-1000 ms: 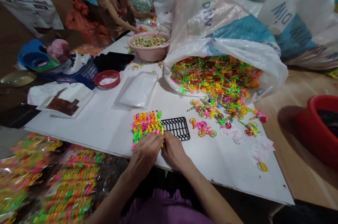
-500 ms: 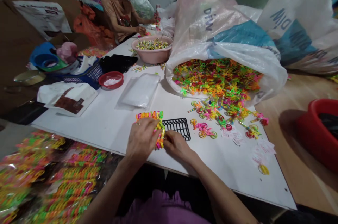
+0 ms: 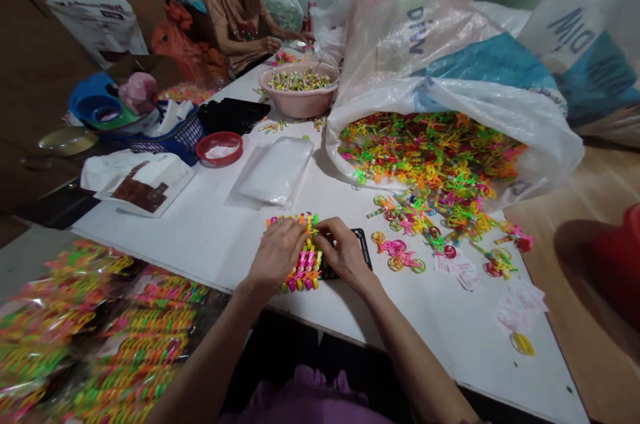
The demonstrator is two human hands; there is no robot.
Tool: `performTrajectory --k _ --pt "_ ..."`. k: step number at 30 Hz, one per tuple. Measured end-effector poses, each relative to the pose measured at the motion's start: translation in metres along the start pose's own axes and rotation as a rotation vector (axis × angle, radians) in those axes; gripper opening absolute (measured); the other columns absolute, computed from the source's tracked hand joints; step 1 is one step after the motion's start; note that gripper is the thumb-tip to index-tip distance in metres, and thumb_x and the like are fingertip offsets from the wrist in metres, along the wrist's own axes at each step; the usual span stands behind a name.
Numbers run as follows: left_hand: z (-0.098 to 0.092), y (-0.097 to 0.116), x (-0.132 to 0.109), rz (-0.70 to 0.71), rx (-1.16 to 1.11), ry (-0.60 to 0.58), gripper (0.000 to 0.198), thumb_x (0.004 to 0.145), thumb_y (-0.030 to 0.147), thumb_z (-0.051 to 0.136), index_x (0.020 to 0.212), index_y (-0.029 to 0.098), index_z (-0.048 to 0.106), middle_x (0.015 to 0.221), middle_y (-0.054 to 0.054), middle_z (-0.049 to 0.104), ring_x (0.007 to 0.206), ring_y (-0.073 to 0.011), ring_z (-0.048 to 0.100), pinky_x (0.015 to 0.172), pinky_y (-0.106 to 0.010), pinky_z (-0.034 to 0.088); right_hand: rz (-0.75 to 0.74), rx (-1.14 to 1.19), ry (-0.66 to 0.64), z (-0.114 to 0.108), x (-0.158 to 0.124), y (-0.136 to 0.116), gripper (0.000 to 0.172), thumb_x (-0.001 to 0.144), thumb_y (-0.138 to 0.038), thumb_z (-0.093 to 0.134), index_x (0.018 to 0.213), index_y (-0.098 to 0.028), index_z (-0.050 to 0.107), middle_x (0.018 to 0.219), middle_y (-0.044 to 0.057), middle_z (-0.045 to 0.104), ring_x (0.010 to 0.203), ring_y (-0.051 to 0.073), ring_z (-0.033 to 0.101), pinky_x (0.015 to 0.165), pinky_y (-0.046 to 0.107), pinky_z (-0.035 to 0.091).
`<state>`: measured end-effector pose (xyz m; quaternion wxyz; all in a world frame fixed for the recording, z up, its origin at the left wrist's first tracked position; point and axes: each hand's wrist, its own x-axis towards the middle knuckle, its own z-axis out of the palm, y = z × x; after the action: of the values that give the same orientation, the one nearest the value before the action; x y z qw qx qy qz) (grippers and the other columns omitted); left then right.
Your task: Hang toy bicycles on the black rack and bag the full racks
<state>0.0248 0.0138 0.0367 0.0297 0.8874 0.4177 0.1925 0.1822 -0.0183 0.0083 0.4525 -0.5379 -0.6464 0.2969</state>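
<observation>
Rows of brightly coloured plastic toys (image 3: 306, 265) stand packed on a black plastic rack (image 3: 362, 237) near the table's front edge. My left hand (image 3: 278, 252) rests over their left side, fingers bent down and holding them. My right hand (image 3: 345, 251) is closed at the upper right of the rows, its fingertips pinching a small plastic toy (image 3: 314, 231) between the two hands. The fingertips hide most of that piece. My right palm covers part of the rack. Just right of it lie loose pink bike-shaped toys (image 3: 399, 252) with round wheels.
A large white sack (image 3: 425, 87) spills many loose toys (image 3: 440, 157) onto the table. Behind are clear plastic bags (image 3: 275, 171), a red dish (image 3: 220, 149) and a pink basin (image 3: 299, 99). Packed toys (image 3: 145, 344) lie at lower left. A co-worker (image 3: 240, 17) sits at the far end.
My right hand has moved up from the lower right of the toy rows to their upper right, over the rack. My left hand stays on the toys. The view has shifted slightly.
</observation>
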Motion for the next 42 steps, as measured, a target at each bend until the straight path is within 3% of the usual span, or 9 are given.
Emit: performTrajectory --k 11,20,29,37,39,42 --pt "0.003 -0.003 0.0 -0.003 -0.051 0.017 0.021 0.091 0.024 0.039 0.087 0.017 0.059 0.082 -0.004 0.061 0.082 -0.0183 0.054 0.078 -0.032 0.041 0.082 0.121 0.174 0.017 -0.009 0.016 0.01 0.083 -0.027 0.054 0.086 -0.019 0.058 0.081 0.002 0.06 0.072 0.013 0.055 0.067 0.025 0.045" --pt "0.001 -0.002 0.001 -0.007 -0.06 -0.029 0.023 0.091 0.025 0.039 0.084 0.019 0.06 0.082 -0.004 0.061 0.081 -0.0178 0.054 0.075 -0.032 0.042 0.132 0.126 0.111 0.011 -0.002 0.007 0.011 0.079 -0.025 0.056 0.087 -0.019 0.059 0.079 0.0 0.061 0.07 0.013 0.056 0.068 0.025 0.045" --pt "-0.006 0.003 -0.001 -0.031 -0.045 -0.048 0.019 0.09 0.022 0.041 0.079 0.018 0.057 0.081 -0.004 0.058 0.082 -0.0188 0.052 0.077 -0.033 0.041 0.225 0.364 0.102 0.016 -0.002 0.013 0.017 0.075 -0.028 0.056 0.088 -0.017 0.058 0.072 0.0 0.06 0.063 0.012 0.054 0.059 0.023 0.044" --pt "-0.003 0.003 -0.001 -0.027 -0.071 -0.031 0.017 0.089 0.022 0.043 0.082 0.017 0.057 0.082 -0.004 0.06 0.082 -0.0181 0.054 0.077 -0.033 0.044 0.183 0.254 0.081 0.015 0.001 0.01 0.015 0.077 -0.027 0.055 0.089 -0.018 0.059 0.071 -0.002 0.058 0.062 0.011 0.052 0.059 0.022 0.043" --pt "-0.012 0.0 -0.001 -0.034 -0.111 0.01 0.016 0.089 0.024 0.044 0.088 0.017 0.059 0.088 -0.005 0.062 0.087 -0.0185 0.055 0.081 -0.034 0.045 0.16 0.206 0.067 0.004 0.0 0.009 0.018 0.078 -0.027 0.056 0.093 -0.018 0.059 0.075 -0.001 0.06 0.066 0.012 0.055 0.063 0.023 0.045" --pt "-0.048 -0.002 -0.005 -0.068 -0.173 0.221 0.019 0.088 0.028 0.048 0.1 0.018 0.059 0.097 -0.005 0.063 0.094 -0.018 0.057 0.085 -0.032 0.046 0.139 -0.015 0.09 -0.027 0.0 0.017 0.023 0.081 -0.025 0.053 0.102 -0.018 0.058 0.088 0.003 0.062 0.078 0.014 0.058 0.073 0.026 0.047"
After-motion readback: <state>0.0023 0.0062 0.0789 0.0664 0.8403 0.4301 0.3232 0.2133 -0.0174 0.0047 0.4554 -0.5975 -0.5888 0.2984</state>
